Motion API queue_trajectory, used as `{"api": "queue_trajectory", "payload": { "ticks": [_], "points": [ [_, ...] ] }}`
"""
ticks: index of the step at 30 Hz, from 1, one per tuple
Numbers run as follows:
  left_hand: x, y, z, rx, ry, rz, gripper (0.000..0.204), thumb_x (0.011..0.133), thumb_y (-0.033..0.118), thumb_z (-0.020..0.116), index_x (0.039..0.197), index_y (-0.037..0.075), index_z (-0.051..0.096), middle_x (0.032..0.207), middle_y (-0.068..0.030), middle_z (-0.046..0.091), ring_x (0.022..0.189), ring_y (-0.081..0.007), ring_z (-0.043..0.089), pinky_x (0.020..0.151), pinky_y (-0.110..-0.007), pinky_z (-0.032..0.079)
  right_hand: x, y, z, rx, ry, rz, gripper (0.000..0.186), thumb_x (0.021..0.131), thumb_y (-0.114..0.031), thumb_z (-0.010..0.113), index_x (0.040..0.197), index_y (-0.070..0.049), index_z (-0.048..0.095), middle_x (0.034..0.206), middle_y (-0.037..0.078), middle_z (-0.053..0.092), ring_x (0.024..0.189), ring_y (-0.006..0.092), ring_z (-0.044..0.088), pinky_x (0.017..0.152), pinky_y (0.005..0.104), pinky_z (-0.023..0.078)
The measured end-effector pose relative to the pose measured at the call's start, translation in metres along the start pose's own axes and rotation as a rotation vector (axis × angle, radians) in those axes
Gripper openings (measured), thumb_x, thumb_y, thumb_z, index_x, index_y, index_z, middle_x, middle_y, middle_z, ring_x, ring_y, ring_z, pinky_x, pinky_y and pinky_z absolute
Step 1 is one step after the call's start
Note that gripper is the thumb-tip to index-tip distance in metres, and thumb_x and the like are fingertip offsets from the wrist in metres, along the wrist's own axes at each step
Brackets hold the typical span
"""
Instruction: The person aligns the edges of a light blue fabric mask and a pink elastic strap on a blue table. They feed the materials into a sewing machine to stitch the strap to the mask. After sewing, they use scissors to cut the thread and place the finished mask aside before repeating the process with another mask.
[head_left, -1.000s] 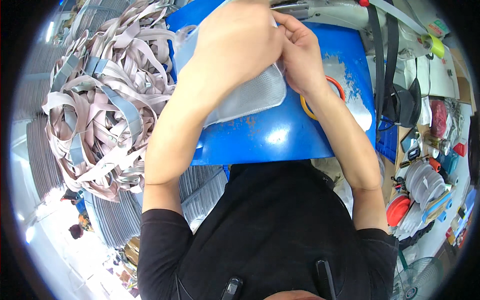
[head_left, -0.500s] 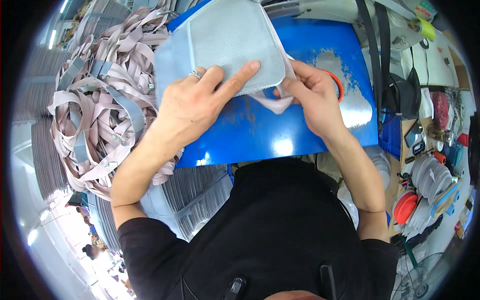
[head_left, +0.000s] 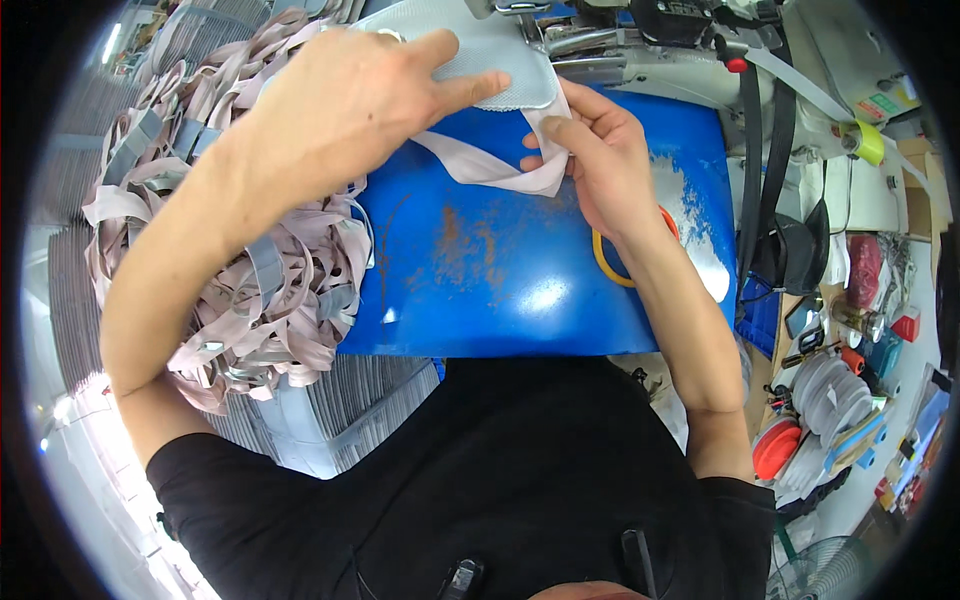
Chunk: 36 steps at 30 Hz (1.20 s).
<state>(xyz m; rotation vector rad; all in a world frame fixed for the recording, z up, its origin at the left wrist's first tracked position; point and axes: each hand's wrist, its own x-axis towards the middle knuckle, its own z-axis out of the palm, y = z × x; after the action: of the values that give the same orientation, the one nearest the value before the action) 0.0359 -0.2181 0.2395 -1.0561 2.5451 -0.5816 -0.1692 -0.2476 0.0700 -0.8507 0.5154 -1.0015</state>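
A light grey mesh fabric panel (head_left: 480,50) lies at the top of the blue table (head_left: 470,240), its upper edge by the metal parts of a sewing machine (head_left: 590,45). My left hand (head_left: 385,85) rests over the panel, thumb and index finger stretched out on it, other fingers partly hidden. A pale pink strap (head_left: 490,170) runs along the panel's right edge and loops down onto the table. Close to the panel's corner, my right hand (head_left: 600,150) pinches this strap between thumb and fingers. A red and yellow ring-shaped thing (head_left: 607,262) lies partly under my right forearm.
A heap of pale pink straps with grey pieces (head_left: 290,310) borders the table's left side. Stacked grey panels (head_left: 350,410) stand below and behind it. Black straps (head_left: 768,170) hang at the right, near a shelf with white discs (head_left: 830,390) and a red disc (head_left: 776,450).
The panel has moved up toward the machine, and my left hand has gone up with it. My right hand has shifted slightly up and left, still pinching the strap; more of its loop shows.
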Motion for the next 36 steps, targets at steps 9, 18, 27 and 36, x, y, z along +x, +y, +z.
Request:
{"api": "queue_trajectory", "payload": {
  "ticks": [9,18,27,36],
  "points": [
    [0.032,-0.007,-0.030,0.040,-0.150,0.120,0.043,0.086,0.014,0.062,0.126,-0.001,0.069,0.087,-0.0150,0.066,0.063,-0.0250,0.070,0.052,-0.038,0.056,0.018,0.009,-0.007,-0.061,0.033,-0.060,0.041,0.090,0.002,0.061,0.131,0.007,0.062,0.095,0.012,0.073,0.084,0.0194,0.075,0.067,0.0306,0.060],
    [0.039,0.040,-0.022,0.010,-0.089,0.012,0.018,0.080,0.015,0.065,0.087,0.000,0.073,0.075,-0.0115,0.066,0.066,-0.0214,0.067,0.053,-0.033,0.052,0.019,0.014,-0.009,-0.050,0.007,-0.095,0.040,0.090,0.003,0.059,0.129,0.004,0.065,0.089,0.009,0.073,0.079,0.0175,0.074,0.066,0.0306,0.061],
    [0.069,0.087,0.002,-0.170,0.121,-0.425,0.019,0.078,0.019,0.068,0.089,0.004,0.072,0.080,-0.0119,0.068,0.069,-0.0259,0.070,0.059,-0.035,0.054,0.010,0.015,-0.011,-0.120,0.071,-0.125,0.030,0.091,0.002,0.061,0.118,0.006,0.071,0.083,0.005,0.069,0.072,0.0118,0.066,0.068,0.0240,0.054],
    [-0.008,0.172,0.056,-0.590,0.586,-0.548,0.062,0.081,0.019,0.079,0.140,0.013,0.063,0.111,-0.0149,0.063,0.098,-0.0277,0.064,0.077,-0.039,0.053,-0.051,0.026,-0.026,-0.406,0.081,-0.150,0.016,0.087,-0.003,0.062,0.096,0.000,0.074,0.096,0.007,0.069,0.089,0.0148,0.064,0.079,0.0281,0.051]
  ]
}}
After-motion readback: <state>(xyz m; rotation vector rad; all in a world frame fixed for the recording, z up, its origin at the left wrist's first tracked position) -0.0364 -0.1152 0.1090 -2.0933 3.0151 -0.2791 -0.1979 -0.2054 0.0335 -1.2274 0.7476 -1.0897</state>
